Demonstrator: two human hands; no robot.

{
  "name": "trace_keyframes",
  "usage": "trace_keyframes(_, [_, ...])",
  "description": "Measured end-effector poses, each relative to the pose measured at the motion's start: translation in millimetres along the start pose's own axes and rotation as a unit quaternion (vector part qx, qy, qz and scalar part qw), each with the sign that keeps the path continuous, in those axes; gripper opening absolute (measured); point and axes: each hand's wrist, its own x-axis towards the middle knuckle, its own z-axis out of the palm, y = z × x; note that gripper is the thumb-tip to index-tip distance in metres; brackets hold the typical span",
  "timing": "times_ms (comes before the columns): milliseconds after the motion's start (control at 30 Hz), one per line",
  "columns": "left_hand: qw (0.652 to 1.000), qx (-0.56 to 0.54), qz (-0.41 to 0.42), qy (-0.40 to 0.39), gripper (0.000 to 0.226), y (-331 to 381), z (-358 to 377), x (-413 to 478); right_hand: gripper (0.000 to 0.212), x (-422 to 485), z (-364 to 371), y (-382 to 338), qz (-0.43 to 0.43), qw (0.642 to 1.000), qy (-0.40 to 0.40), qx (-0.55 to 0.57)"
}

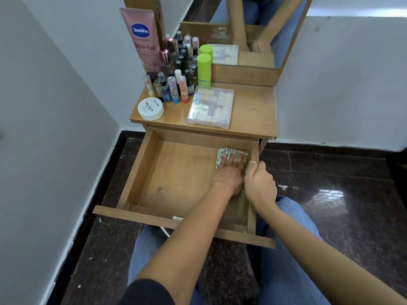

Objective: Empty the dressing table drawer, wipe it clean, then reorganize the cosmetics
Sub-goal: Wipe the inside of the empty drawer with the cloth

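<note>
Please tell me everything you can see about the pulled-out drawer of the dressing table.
The drawer looks like brown wood-grain board: a shallow box with four walls and a wider front panel. It is pulled far out from under the tabletop and holds no cosmetics. A small dark mark shows on its floor. Near its far right corner the left hand presses a patterned cloth on the floor; the right hand grips the right wall's top edge.

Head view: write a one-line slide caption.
Left hand presses a cloth into the far right corner of the empty drawer; right hand grips its side wall.
</note>
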Motion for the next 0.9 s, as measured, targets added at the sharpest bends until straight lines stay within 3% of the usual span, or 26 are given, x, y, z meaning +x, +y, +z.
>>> trace_keyframes(133, [0.999, 0.032, -0.018, 0.011, 0.066, 1.8, -2.2, 2.6, 0.041, 0.7, -0.2, -0.9, -0.001, 1.0, 0.001, 0.016])
trace_keyframes(333, [0.995, 0.06, -0.08, -0.002, 0.081, 16.1, -3.4, 7.9, 0.04, 0.7, -1.3, -2.3, -0.001, 1.0, -0.002, 0.018])
trace_keyframes(567, [0.996, 0.003, -0.085, 0.007, 0.059, 4.6, 0.2, 11.5, 0.041, 3.9, -5.3, -4.5, 0.004, 1.0, -0.009, 0.003])
trace_keyframes(900, [0.993, 0.007, -0.115, 0.035, 0.056, -54.2, 5.1, -7.0, 0.042, 2.1, -0.1, -0.6, 0.01, 1.0, -0.012, 0.013])
